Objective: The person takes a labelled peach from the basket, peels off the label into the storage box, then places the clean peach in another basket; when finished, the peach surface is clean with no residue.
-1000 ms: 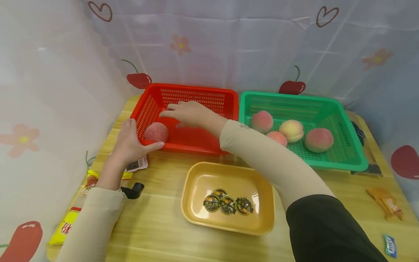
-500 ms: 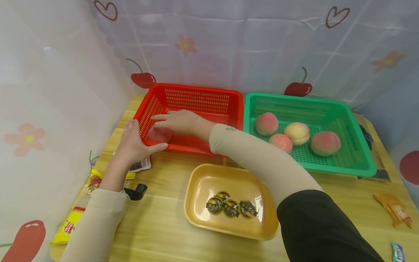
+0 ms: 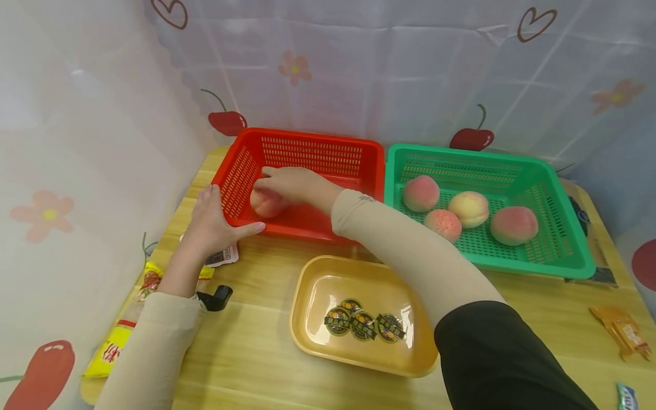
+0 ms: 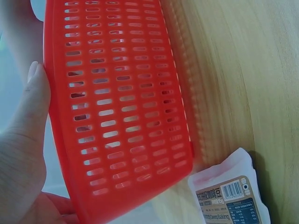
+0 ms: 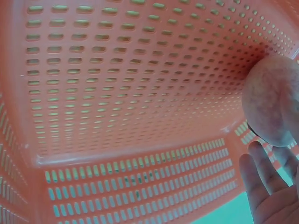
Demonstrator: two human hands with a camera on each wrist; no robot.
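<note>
A pink peach (image 3: 265, 205) lies in the front left part of the red basket (image 3: 307, 138). My right hand (image 3: 279, 185) reaches into the basket and curls over the peach from above. In the right wrist view the peach (image 5: 271, 100) sits against my fingers (image 5: 261, 186) above the basket's slotted floor (image 5: 117, 93). My left hand (image 3: 215, 219) braces the basket's front left corner, thumb straight along the front wall. The left wrist view shows that thumb (image 4: 32, 107) lying along the red wall (image 4: 117, 107).
A green basket (image 3: 492, 267) with several peaches (image 3: 421, 192) stands right of the red one. A yellow tray (image 3: 307, 273) in front holds three round lidded cups (image 3: 363, 326). Snack packets (image 3: 222, 256) (image 3: 110, 350) (image 3: 622, 332) and a black clip (image 3: 215, 297) lie on the wooden table.
My right hand came down from over the basket's middle onto the peach and closed round it. The peach shifted slightly back. My left hand stayed on the corner.
</note>
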